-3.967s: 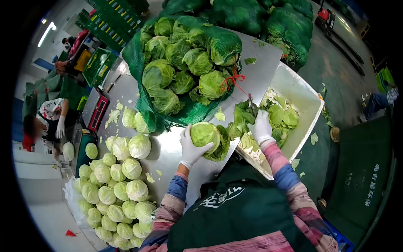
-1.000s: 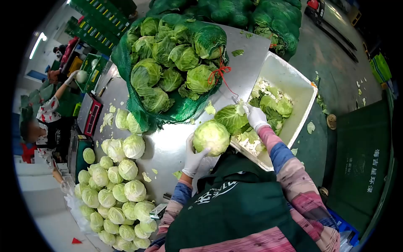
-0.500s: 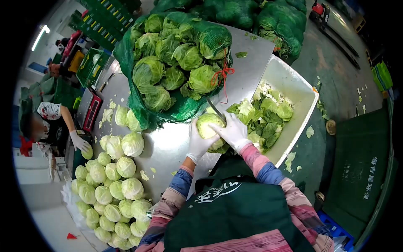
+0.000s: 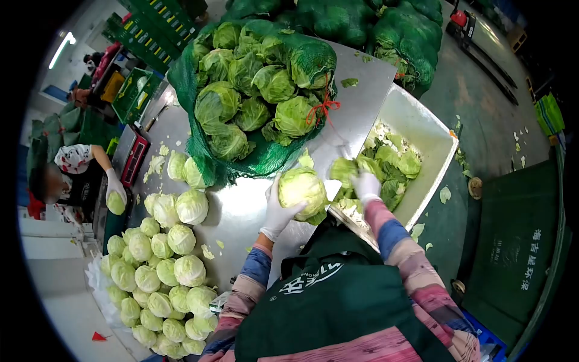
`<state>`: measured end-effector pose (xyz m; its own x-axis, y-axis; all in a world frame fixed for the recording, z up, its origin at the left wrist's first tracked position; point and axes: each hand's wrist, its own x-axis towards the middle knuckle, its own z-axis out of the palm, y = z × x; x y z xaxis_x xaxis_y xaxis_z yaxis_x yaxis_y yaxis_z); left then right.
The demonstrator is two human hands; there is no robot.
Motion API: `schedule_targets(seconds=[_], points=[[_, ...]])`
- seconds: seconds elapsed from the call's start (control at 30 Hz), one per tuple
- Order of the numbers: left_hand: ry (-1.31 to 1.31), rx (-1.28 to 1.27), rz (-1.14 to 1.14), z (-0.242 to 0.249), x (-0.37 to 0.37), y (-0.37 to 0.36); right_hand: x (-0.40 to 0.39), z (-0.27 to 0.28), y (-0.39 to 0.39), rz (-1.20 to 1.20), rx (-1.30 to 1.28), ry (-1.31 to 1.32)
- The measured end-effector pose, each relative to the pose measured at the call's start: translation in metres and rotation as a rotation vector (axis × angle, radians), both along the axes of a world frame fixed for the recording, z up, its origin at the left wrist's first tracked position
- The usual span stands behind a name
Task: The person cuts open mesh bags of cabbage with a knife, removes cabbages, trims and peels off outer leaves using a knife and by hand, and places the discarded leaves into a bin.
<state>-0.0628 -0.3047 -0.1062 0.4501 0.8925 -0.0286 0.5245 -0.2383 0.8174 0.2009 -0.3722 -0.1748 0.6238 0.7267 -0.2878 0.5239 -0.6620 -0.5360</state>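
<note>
My gloved left hand (image 4: 278, 211) is wrapped around the side of a pale green cabbage (image 4: 301, 192), held above the metal table. Over the left part of the white bin (image 4: 426, 113) is my gloved right hand (image 4: 366, 186), blurred and with its fingers curled. A loose green leaf (image 4: 344, 171) lies against those fingers. The knife seen earlier in this hand now shows only as a faint blur, mostly hidden. Trimmed leaves (image 4: 392, 166) and pale scraps fill the bin's bottom. A small leaf piece (image 4: 306, 159) sticks up behind the cabbage.
An open green net sack (image 4: 196, 148) of leafy cabbages sits on the metal table (image 4: 238, 211). Trimmed cabbages (image 4: 160, 274) are piled at left. Beyond them, a co-worker's gloved hand (image 4: 114, 184) holds a cabbage near a red scale (image 4: 134, 160). A pallet jack (image 4: 482, 57) stands far right.
My right hand has left the cabbage and moved right over the bin, beside a leaf. My left hand still holds the cabbage. The co-worker's hand has shifted slightly.
</note>
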Motion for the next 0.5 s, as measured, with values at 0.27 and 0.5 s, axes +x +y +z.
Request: schedule_targets(seconds=[0.27, 0.5], points=[[-0.325, -0.268, -0.140, 0.015, 0.021, 0.010, -0.008, 0.057, -0.001, 0.290, 0.222, 0.034], [-0.074, -0.058, -0.087, -0.002, 0.019, 0.016, -0.046, 0.076, -0.002, 0.581, 0.395, -0.137]])
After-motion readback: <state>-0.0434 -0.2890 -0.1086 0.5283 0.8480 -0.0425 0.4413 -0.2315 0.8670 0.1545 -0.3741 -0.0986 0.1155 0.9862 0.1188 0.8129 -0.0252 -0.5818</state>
